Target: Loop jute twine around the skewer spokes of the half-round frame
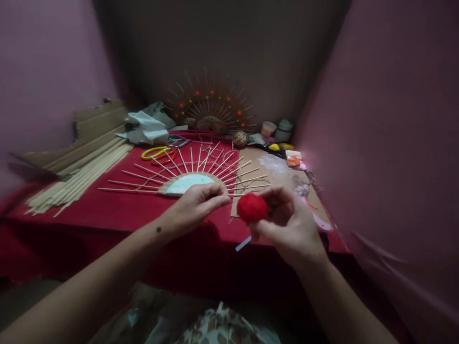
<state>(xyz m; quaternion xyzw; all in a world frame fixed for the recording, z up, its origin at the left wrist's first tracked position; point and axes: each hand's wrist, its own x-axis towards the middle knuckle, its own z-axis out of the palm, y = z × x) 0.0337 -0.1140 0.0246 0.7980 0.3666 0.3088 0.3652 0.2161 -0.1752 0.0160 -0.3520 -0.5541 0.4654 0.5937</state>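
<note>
My right hand holds a round red ball, which looks like yarn, between thumb and fingers above the table's front edge. A small pale strip sticks out below that hand. Just left of the ball, my left hand is pinched closed; whatever it grips is too small to make out. Behind my left hand lies a half-round piece with a pale blue centre and thin sticks fanning out from its curved edge. My left hand covers part of its right side.
Loose sticks and torn cardboard lie left. Yellow-handled scissors, a twine ball and cups are farther back. A decorated fan stands at the back. A brown board lies right, on the red cloth.
</note>
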